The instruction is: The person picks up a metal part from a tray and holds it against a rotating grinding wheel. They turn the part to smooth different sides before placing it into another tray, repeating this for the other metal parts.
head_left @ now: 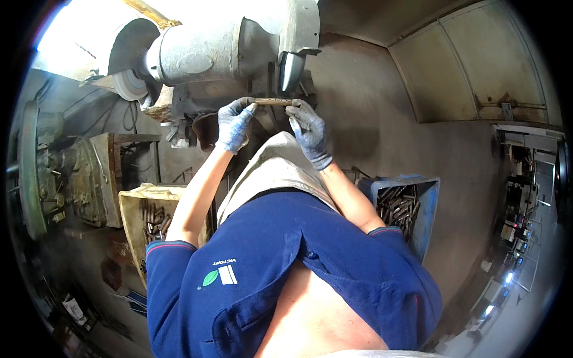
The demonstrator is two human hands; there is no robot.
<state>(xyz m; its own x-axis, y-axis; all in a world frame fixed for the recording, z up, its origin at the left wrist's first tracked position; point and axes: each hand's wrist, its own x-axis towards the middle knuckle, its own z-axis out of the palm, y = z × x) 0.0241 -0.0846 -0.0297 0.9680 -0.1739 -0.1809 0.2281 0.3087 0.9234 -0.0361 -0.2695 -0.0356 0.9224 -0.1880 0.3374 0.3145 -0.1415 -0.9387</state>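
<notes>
Between my hands is a slim metal bar (273,101) with a row of small dark marks along it, held level. My left hand (235,122), in a blue and grey work glove, pinches its left end. The right end is gripped by my right hand (309,130), gloved the same way. Just above the bar hangs the right wheel (292,70) of a large grey bench grinder (200,56), partly covered by its guard. I cannot tell whether bar and wheel touch.
A pale bin (132,224) with several metal pieces stands by my left arm. By my right arm is a blue bin (431,206) with similar pieces. The grinder's left wheel (129,85) sits at upper left, another machine (83,179) at far left. Metal cabinets (465,65) line the right.
</notes>
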